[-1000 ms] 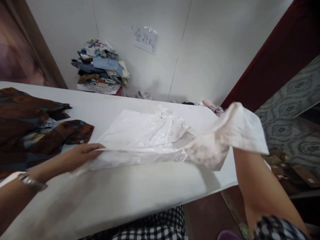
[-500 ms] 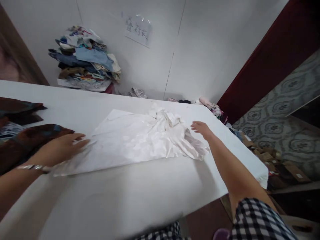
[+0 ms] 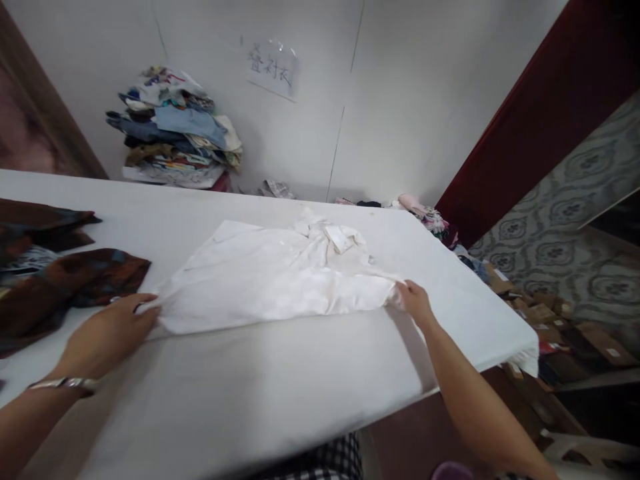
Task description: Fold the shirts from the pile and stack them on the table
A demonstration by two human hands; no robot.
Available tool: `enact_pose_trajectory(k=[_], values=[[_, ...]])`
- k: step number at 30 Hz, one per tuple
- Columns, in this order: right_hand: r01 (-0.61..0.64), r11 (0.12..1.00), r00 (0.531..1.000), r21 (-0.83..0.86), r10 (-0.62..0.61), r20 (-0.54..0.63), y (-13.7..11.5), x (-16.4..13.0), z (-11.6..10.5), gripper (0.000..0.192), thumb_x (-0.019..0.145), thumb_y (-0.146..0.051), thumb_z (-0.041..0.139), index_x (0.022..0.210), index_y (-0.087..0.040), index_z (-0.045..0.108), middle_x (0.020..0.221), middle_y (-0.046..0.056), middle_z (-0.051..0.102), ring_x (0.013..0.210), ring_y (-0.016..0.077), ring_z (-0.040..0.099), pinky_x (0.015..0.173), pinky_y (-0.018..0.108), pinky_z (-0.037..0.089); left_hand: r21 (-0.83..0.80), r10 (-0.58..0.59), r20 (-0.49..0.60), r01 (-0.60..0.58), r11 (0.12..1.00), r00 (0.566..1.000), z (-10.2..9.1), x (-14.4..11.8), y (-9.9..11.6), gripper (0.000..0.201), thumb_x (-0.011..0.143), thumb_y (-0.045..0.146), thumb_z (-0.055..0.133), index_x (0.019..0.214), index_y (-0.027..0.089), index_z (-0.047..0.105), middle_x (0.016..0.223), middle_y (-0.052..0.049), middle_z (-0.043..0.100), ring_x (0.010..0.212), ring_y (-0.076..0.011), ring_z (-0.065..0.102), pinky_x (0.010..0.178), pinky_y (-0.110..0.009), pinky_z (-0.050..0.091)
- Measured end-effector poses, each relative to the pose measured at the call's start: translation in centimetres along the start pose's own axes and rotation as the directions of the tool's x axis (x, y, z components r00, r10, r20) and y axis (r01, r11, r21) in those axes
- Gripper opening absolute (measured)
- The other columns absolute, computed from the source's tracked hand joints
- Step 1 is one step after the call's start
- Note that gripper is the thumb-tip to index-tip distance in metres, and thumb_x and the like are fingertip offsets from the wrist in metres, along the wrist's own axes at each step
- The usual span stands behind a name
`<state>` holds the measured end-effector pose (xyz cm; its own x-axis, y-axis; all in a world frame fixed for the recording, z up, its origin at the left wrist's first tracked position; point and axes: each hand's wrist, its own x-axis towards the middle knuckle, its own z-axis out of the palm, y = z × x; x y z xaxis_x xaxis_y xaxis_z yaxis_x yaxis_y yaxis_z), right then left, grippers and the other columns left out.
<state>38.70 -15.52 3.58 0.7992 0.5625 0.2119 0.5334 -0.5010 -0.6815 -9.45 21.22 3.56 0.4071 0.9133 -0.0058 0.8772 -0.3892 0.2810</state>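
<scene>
One white shirt (image 3: 280,277) lies spread flat in the middle of the white surface (image 3: 260,393), its crumpled collar toward the far edge and its hem toward the near edge; one dark patterned garment (image 3: 55,280), brown and rust with touches of blue, lies heaped at the left edge of the surface, just beside the shirt's left corner but apart from it; one stack of folded clothes (image 3: 175,130) in many colours stands beyond the far edge against the wall, under a single paper sign (image 3: 273,67) with handwriting; a few small bits of cloth (image 3: 420,213) lie past the far right corner, and cardboard boxes (image 3: 560,320) sit on the floor beyond the right edge; nothing lies between the two hands and the shirt; the left hand (image 3: 107,333), with one metal bracelet (image 3: 65,383) at the wrist, rests near the left side of the surface, its fingers curled together on the shirt's near left corner, which is drawn into a small pinched point; the right hand (image 3: 415,303) is at the shirt's near right corner, fingers closed on the edge of the fabric there, knuckles up; both hands lie low on the surface, well apart, with the shirt's near hem stretched between them.
</scene>
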Motion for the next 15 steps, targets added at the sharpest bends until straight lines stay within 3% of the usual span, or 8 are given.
enact_pose_trajectory(k=[2,4,8,11,13,15], values=[[-0.134,0.99,0.991,-0.035,0.133,-0.016,0.7,1.6,-0.4,0.041,0.079,-0.055,0.047,0.064,-0.019,0.059,0.057,0.001,0.058,0.059,0.0176,0.055,0.054,0.026,0.038,0.034,-0.075,0.044,0.074,0.997,0.996,-1.4,-0.7,2.0,0.05,0.085,0.043,0.038,0.12,0.015,0.06,0.129,-0.017,0.06,0.101,-0.0322,0.062,0.088,-0.042,0.047],[-0.149,0.98,0.986,-0.131,0.156,0.049,1.2,2.4,-0.9,0.04,0.076,-0.056,0.051,0.063,-0.019,0.059,0.056,0.0,0.058,0.057,0.0167,0.053,0.054,0.026,0.035,0.017,-0.13,0.057,0.129,0.991,0.99,-2.5,-1.3,3.1,0.049,0.086,0.041,0.036,0.121,0.015,0.059,0.127,-0.015,0.062,0.1,-0.031,0.063,0.087,-0.039,0.047],[-0.114,0.976,0.987,-0.185,0.133,0.095,1.1,1.5,-1.3,0.045,0.081,-0.06,0.047,0.09,-0.021,0.068,0.081,0.004,0.069,0.073,0.0192,0.061,0.063,0.027,0.04,-0.074,-0.209,0.027,0.21,0.975,0.978,-2.8,-1.9,3.3,0.062,0.086,0.052,0.039,0.132,0.011,0.05,0.124,-0.018,0.063,0.103,-0.0324,0.063,0.088,-0.04,0.047],[-0.013,0.975,0.991,-0.221,0.043,0.128,0.6,0.2,-1.0,0.048,0.083,-0.061,0.045,0.097,-0.021,0.067,0.091,0.007,0.07,0.081,0.0209,0.061,0.067,0.027,0.04,-0.077,-0.17,0.012,0.17,0.982,0.985,-2.0,-2.3,3.9,0.082,0.083,0.062,0.042,0.142,0.005,0.037,0.138,-0.024,0.052,0.117,-0.0382,0.056,0.096,-0.046,0.044],[0.063,0.962,0.985,-0.264,-0.018,0.169,0.4,-0.3,-0.9,0.044,0.083,-0.057,0.045,0.085,-0.019,0.066,0.083,0.007,0.068,0.076,0.0207,0.059,0.064,0.027,0.038,-0.041,-0.087,0.017,0.087,0.995,0.996,-1.7,-2.6,4.8,0.076,0.085,0.056,0.041,0.143,0.006,0.037,0.144,-0.023,0.046,0.124,-0.0388,0.052,0.101,-0.047,0.041],[0.07,0.961,0.983,-0.267,-0.021,0.182,0.6,-0.5,-1.3,0.041,0.082,-0.053,0.043,0.07,-0.019,0.061,0.069,0.005,0.063,0.068,0.0194,0.056,0.061,0.027,0.036,-0.035,-0.042,0.018,0.042,0.998,0.999,-2.1,-3.0,5.7,0.062,0.088,0.043,0.039,0.139,0.009,0.043,0.142,-0.021,0.049,0.123,-0.035,0.053,0.101,-0.044,0.041]])
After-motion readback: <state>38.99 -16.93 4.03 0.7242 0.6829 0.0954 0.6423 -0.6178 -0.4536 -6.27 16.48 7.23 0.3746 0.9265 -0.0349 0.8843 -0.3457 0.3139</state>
